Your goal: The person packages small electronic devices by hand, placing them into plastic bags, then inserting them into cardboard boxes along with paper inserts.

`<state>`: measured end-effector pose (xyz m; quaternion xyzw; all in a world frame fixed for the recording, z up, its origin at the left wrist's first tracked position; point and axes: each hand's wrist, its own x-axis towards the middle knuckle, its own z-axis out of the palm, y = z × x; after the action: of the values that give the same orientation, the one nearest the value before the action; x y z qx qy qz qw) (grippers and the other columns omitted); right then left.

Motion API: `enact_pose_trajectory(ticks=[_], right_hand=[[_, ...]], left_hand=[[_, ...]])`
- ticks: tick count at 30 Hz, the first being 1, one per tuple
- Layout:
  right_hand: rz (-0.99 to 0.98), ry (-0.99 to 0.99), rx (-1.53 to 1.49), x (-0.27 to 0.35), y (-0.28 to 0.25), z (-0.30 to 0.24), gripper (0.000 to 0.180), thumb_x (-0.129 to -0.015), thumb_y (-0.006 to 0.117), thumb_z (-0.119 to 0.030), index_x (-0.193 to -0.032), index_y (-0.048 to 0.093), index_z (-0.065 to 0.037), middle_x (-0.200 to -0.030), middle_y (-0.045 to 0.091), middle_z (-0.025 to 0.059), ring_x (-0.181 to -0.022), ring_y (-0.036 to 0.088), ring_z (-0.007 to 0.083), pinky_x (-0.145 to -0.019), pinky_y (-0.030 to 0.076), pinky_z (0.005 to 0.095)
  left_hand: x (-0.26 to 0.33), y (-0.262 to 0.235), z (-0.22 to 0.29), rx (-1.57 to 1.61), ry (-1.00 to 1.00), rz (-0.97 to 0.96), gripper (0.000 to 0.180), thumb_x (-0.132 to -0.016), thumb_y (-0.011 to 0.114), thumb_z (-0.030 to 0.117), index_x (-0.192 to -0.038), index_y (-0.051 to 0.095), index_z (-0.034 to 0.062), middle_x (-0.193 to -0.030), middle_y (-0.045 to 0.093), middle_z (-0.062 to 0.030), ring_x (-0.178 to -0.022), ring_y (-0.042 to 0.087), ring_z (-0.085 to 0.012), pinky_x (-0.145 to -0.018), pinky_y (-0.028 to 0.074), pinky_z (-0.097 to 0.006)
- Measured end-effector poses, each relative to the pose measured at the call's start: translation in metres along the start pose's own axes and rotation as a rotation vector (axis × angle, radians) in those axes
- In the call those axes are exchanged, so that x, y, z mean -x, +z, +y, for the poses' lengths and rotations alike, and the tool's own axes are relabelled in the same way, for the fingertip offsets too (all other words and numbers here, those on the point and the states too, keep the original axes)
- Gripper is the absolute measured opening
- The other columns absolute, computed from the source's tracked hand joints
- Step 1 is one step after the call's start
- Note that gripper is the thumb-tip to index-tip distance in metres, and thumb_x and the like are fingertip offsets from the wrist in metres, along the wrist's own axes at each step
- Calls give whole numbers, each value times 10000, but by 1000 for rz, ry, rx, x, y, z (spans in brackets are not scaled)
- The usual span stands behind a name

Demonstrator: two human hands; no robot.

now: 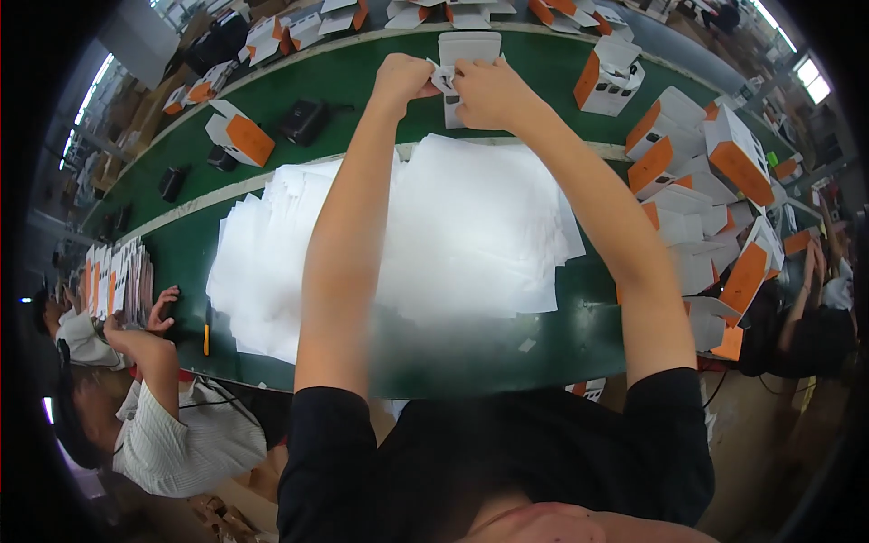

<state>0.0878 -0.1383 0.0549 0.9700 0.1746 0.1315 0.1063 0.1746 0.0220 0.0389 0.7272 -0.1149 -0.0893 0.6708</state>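
At the far edge of the paper pile, a white carton [471,45] stands with its lid flap up on the green table. Both my arms reach out to it. My left hand [404,80] is closed, its fingertips pinching crumpled white wrapping [443,80] at the carton's opening. My right hand [489,90] lies over the carton's right side, fingers curled in toward the same wrapping. Small dark bits show in the wrapping, too small to name. My right hand hides most of the carton's front.
A broad pile of white paper sheets [480,226] lies under my forearms. Several white-and-orange cartons [738,154] crowd the right side. At left are an open carton [240,134], a black device [303,121] and an orange-handled cutter [206,339]. A person [181,425] works near the left edge.
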Motion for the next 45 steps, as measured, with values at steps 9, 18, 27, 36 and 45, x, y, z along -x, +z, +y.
enact_pose_trajectory(ticks=[9,18,27,36,45], right_hand=[[826,411,-861,93,64,15,254,-820,608,-55,-1063,681,-44,-1044,670,104,-968,654,266,-822,522,352],[668,467,-916,116,100,18,218,-836,575,6,-1025,673,-38,-986,638,90,-907,633,220,-796,513,329],[862,422,-931,118,61,22,217,-859,570,8,-1045,672,-38,-971,664,67,-859,642,169,-767,523,303],[290,44,-1529,-24,-39,-46,270,-971,617,-190,-1180,677,-30,-1101,709,86,-993,677,152,-826,537,289],[-39,298,-869,-201,99,-87,786,-627,856,-644,-1161,735,-80,-1204,700,164,-1091,668,327,-946,527,394]], left_hand=[[-23,-1,2,-270,135,271,283,-841,650,183,-1012,714,-34,-897,734,-204,-743,728,-312,-740,573,-389],[170,82,-27,-845,119,-228,394,-840,730,397,-1001,647,48,-956,704,-161,-936,683,-354,-830,543,-441],[158,77,-37,-631,-4,-301,265,-813,671,247,-890,767,12,-859,741,-184,-817,708,-327,-792,554,-371],[160,61,-48,-633,2,-356,312,-805,669,305,-882,763,17,-898,742,-207,-885,708,-386,-850,560,-433],[159,75,-82,-183,191,-331,542,-803,806,222,-1285,609,70,-1373,608,-186,-1332,517,-337,-1076,413,-383]])
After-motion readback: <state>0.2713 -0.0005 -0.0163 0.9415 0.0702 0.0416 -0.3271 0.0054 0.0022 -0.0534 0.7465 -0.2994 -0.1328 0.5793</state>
